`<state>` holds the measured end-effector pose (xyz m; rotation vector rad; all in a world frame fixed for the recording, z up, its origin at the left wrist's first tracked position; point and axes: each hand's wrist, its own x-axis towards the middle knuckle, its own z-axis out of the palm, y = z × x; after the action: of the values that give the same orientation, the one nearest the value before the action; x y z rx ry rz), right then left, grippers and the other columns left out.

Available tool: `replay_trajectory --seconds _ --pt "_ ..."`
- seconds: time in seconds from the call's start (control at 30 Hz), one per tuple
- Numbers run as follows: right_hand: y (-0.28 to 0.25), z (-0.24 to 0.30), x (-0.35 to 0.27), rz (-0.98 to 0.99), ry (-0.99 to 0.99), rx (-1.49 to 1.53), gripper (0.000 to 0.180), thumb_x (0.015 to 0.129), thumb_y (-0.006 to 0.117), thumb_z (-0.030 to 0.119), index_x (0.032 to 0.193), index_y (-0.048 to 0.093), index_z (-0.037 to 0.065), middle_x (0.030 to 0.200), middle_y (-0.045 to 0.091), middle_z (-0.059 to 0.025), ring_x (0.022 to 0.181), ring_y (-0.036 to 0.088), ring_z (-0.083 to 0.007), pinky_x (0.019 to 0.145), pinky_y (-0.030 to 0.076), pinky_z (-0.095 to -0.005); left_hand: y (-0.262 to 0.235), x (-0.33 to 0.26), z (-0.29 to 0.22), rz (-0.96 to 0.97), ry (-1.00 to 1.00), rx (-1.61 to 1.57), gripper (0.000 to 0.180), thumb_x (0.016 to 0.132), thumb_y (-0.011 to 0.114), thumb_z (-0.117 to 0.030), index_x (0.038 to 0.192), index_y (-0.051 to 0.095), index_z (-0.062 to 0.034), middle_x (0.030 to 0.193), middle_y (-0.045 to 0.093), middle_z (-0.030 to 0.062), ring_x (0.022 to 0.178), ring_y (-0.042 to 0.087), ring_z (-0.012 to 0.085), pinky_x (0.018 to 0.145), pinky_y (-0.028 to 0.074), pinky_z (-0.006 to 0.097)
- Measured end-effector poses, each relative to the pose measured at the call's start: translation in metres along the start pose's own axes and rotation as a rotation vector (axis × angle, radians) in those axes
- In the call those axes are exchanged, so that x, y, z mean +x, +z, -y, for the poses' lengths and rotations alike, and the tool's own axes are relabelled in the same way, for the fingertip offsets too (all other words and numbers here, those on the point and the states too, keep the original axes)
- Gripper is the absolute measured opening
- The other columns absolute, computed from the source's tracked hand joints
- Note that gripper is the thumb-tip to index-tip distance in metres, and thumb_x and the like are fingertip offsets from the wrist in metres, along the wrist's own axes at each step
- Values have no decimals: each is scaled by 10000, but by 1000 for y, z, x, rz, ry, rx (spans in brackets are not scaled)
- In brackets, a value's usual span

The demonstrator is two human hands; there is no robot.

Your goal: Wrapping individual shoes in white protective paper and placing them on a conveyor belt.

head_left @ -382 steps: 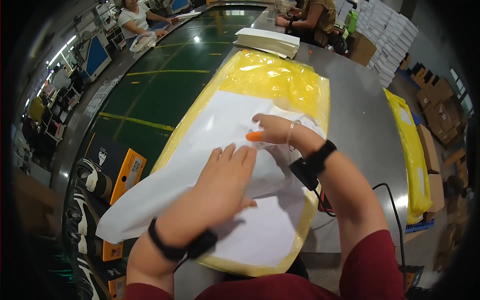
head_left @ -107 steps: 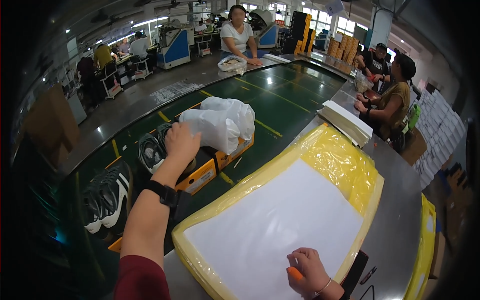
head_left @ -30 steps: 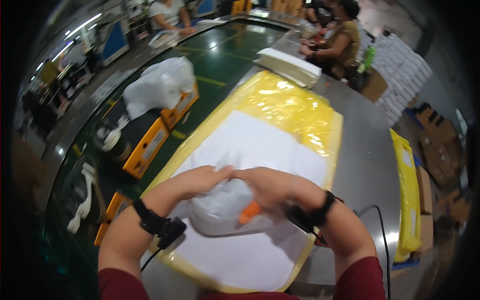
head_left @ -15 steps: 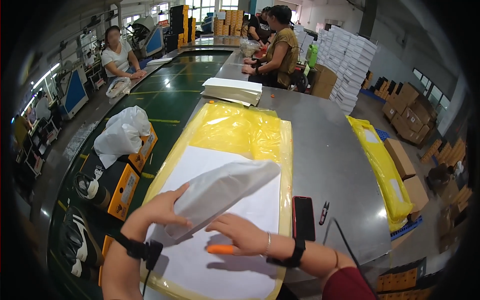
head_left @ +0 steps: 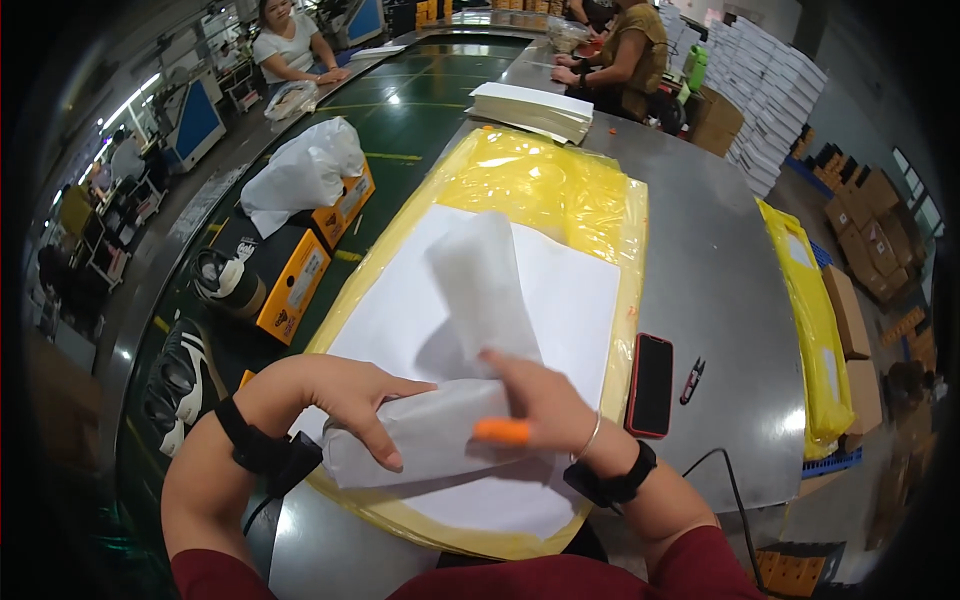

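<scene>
A white wrapping sheet (head_left: 425,430), thin and slightly see-through, is rolled into a bundle near my body. One loose part of it stands up as a blurred flap. My left hand (head_left: 350,400) grips the bundle's left end, thumb on top. At the right end my right hand (head_left: 550,405) bends its fingers around the fold between bundle and flap; an orange cover sits on one finger. Whether anything lies inside the bundle is hidden. Beneath it is a stack of white sheets (head_left: 575,275) on yellow plastic film (head_left: 540,180).
A phone (head_left: 652,385) and small thread snips (head_left: 692,380) lie on the metal table (head_left: 720,290) at right. Shoes (head_left: 185,370), orange-black boxes (head_left: 290,290) and a white-wrapped bundle (head_left: 310,175) rest on the green conveyor (head_left: 400,125). A paper stack (head_left: 530,110) stands farther back. Co-workers (head_left: 290,45) are beyond.
The sheet's near part has turned to lie crosswise in front of me, while a flap now rises beyond it. My right hand has moved onto the sheet. The view has shifted downward.
</scene>
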<state>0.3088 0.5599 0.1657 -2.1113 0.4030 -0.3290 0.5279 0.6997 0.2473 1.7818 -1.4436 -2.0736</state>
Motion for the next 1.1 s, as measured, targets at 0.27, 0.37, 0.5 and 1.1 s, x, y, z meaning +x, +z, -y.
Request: replay_trajectory --seconds 0.27,0.37,0.5,1.1 --pt "-14 -26 96 442 120 -529 436 913 457 433 918 650 42 867 641 -204 841 594 -386 751 464 -422 -42 2 -8 -569 49 751 834 632 787 -418 1282 480 6 1135 564 222 1070 547 330 915 414 362" --pt "-37 -55 147 135 -91 -553 397 875 544 427 847 649 45 810 639 -178 771 601 -357 717 468 -417 -18 21 10 -670 145 1031 1013 567 817 -463 1361 370 -23 1323 416 246 1245 387 394 1040 283 480" --pt "-67 -74 191 -91 262 -408 592 767 689 468 1066 597 -34 1018 629 -240 904 631 -336 780 491 -359 -31 45 26 -813 128 1020 1229 526 825 -503 1446 149 -48 1448 196 273 1369 130 428 1098 115 549" --pt "-22 58 53 166 -662 -676 275 737 623 45 1010 597 62 914 565 -87 865 530 -264 770 438 -359 -26 63 54 -1092 266 870 1176 459 809 -440 1429 234 -110 1224 462 216 1142 421 412 961 283 577"
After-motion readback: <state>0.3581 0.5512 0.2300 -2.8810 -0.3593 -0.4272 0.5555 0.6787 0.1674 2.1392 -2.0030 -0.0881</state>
